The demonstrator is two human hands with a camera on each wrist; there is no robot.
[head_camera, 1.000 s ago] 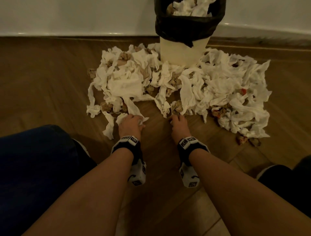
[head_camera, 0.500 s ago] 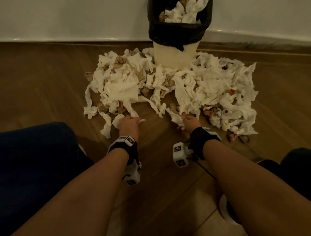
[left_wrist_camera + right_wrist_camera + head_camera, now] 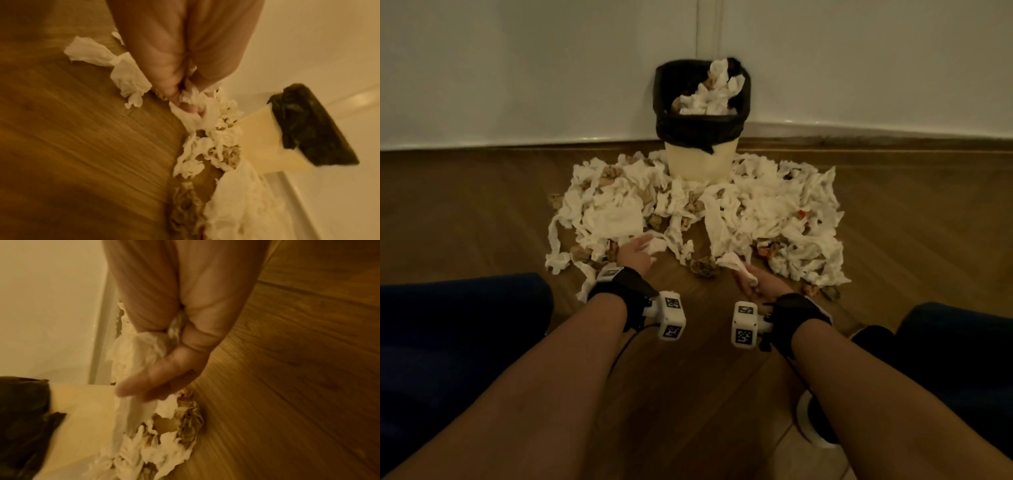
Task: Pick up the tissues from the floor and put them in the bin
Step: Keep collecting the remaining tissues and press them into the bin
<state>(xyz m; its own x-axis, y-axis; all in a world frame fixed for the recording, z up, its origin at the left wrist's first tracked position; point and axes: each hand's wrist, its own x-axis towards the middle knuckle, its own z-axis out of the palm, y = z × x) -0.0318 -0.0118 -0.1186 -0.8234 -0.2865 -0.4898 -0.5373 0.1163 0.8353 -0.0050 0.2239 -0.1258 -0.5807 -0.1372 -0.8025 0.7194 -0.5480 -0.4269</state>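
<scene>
Nearest to us, our two forearms reach forward over the wooden floor, each wrist wearing a black strap with a white tagged camera block. Our left hand, at about eleven o'clock, has its fingers bunched round a white tissue at the near edge of the pile; the left wrist view shows the fingertips pinching crumpled paper. Our right hand, at about one o'clock, grips another white tissue, whose loose end sticks out toward the pile. Between the two hands lies a brownish crumpled wad. Beyond, at twelve o'clock, the tissues spread across the floor around the foot of the bin. The bin stands against the white wall, black liner folded over its rim, with more tissues heaped inside.
</scene>
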